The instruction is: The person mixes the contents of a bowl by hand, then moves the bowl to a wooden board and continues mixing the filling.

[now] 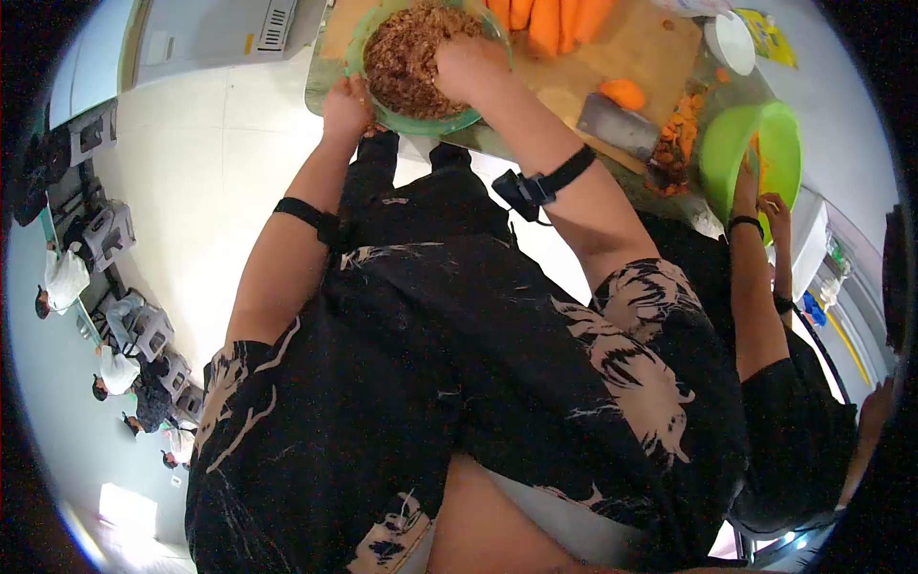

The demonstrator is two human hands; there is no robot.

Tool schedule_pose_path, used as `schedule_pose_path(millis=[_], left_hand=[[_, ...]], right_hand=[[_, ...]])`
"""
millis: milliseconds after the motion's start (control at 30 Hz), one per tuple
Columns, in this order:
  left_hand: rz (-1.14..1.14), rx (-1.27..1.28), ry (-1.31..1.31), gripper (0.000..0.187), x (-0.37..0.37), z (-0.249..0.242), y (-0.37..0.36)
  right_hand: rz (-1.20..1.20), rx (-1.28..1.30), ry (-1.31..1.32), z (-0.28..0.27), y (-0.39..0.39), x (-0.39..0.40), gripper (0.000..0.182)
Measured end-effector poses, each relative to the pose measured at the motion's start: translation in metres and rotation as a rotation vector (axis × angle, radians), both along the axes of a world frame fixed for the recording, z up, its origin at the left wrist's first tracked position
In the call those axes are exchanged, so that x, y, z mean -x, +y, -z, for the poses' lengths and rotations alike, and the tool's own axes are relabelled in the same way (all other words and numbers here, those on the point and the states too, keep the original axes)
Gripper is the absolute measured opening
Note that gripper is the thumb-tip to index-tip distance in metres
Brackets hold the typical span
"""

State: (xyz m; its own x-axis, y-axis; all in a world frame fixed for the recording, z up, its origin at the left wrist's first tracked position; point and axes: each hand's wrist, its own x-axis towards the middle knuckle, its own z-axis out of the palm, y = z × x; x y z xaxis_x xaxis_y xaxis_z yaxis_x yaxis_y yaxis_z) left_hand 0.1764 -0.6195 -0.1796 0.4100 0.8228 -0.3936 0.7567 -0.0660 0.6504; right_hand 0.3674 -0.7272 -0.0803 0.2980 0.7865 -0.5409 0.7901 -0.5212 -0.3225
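A green bowl (418, 124) at the top of the head view holds a brown, crumbly minced mixture (397, 62). My left hand (347, 107) is closed at the bowl's near left rim. My right hand (471, 70) is inside the bowl, curled and pressed into the right side of the mixture. Its fingertips are hidden there. Right of the bowl, several peeled carrots (545, 21) lie on a wooden cutting board (574, 81).
A cleaver (617, 124), an orange carrot piece (622, 94) and carrot peelings (677, 134) lie right of the bowl. Another person's hand (748, 187) reaches into a bright green basin (722, 143). A white bowl (730, 43) stands behind. Seated people and stools (110, 234) are far left.
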Motion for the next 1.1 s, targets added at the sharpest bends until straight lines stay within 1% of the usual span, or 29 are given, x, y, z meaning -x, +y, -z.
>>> schedule_pose_path(millis=[67, 133, 167, 233, 267, 300, 367, 400, 467, 500, 567, 600, 633, 700, 733, 800, 833, 867, 933, 1033, 1067, 1100], left_hand=[[-0.044, 0.075, 0.001, 0.043, 0.0, 0.004, 0.004], [-0.151, 0.299, 0.053, 0.044, -0.014, -0.037, -0.005], [-0.158, 0.317, 0.058, 0.044, -0.018, -0.043, -0.006], [-0.177, 0.352, 0.075, 0.044, -0.018, -0.048, -0.007], [-0.133, 0.263, 0.058, 0.044, -0.013, -0.039, -0.006], [-0.085, 0.172, 0.04, 0.044, -0.006, -0.021, -0.004], [-0.033, 0.079, 0.023, 0.044, 0.003, 0.0, 0.001], [-0.033, 0.076, 0.021, 0.044, 0.005, 0.003, 0.001], [-0.034, 0.072, 0.007, 0.044, 0.002, 0.01, 0.005], [-0.032, 0.074, 0.006, 0.044, -0.001, 0.005, 0.004], [-0.084, 0.167, 0.009, 0.043, 0.001, -0.006, -0.002], [-0.135, 0.255, 0.007, 0.042, -0.008, -0.03, -0.007], [-0.186, 0.34, 0.003, 0.042, -0.014, -0.043, -0.008], [-0.119, 0.273, -0.043, 0.041, -0.006, -0.022, -0.002], [-0.086, 0.239, -0.061, 0.04, -0.001, -0.009, 0.001], [0.03, 0.075, -0.089, 0.041, 0.008, 0.017, 0.004], [0.04, 0.045, -0.072, 0.041, 0.01, 0.017, 0.005], [0.051, 0.016, -0.055, 0.041, 0.011, 0.017, 0.006], [0.002, 0.047, 0.0, 0.041, 0.005, 0.011, 0.005], [0.043, 0.03, -0.021, 0.04, 0.008, 0.022, 0.01], [0.064, 0.008, -0.033, 0.04, 0.011, 0.027, 0.011], [0.081, -0.029, -0.036, 0.041, 0.01, 0.022, 0.007]], right_hand=[[-0.081, 0.167, 0.075, -0.008, -0.002, 0.007, 0.034], [-0.175, 0.144, 0.166, -0.003, 0.004, 0.026, 0.037], [-0.221, 0.131, 0.211, 0.002, 0.008, 0.035, 0.039], [-0.101, -0.238, 0.13, 0.028, 0.016, 0.046, 0.045], [-0.038, -0.419, 0.092, 0.041, 0.018, 0.049, 0.047], [-0.058, -0.346, 0.088, 0.027, 0.023, 0.036, 0.054], [0.066, -0.3, 0.012, 0.024, 0.018, 0.017, 0.048], [0.125, -0.273, -0.029, 0.019, 0.015, 0.011, 0.045], [0.031, 0.069, -0.025, 0.005, 0.01, 0.004, 0.045], [-0.013, 0.239, -0.023, -0.002, 0.007, 0.003, 0.045], [-0.111, 0.201, 0.099, -0.005, 0.003, 0.017, 0.043], [-0.161, 0.18, 0.161, -0.002, 0.004, 0.026, 0.042], [-0.178, 0.069, 0.191, 0.006, 0.008, 0.035, 0.042], [-0.211, -0.155, 0.253, 0.021, 0.017, 0.051, 0.042], [-0.166, -0.213, 0.201, 0.026, 0.02, 0.047, 0.042], [-0.062, -0.321, 0.105, 0.035, 0.019, 0.034, 0.042], [0.001, -0.259, 0.009, 0.026, 0.014, 0.025, 0.041], [0.09, -0.235, -0.028, 0.031, 0.011, 0.016, 0.038], [0.007, 0.129, 0.006, 0.009, 0.007, 0.002, 0.037], [-0.088, 0.178, 0.117, -0.004, 0.0, 0.013, 0.04], [-0.136, 0.113, 0.179, -0.005, 0.002, 0.017, 0.041], [-0.183, 0.048, 0.243, -0.006, 0.007, 0.024, 0.042]])
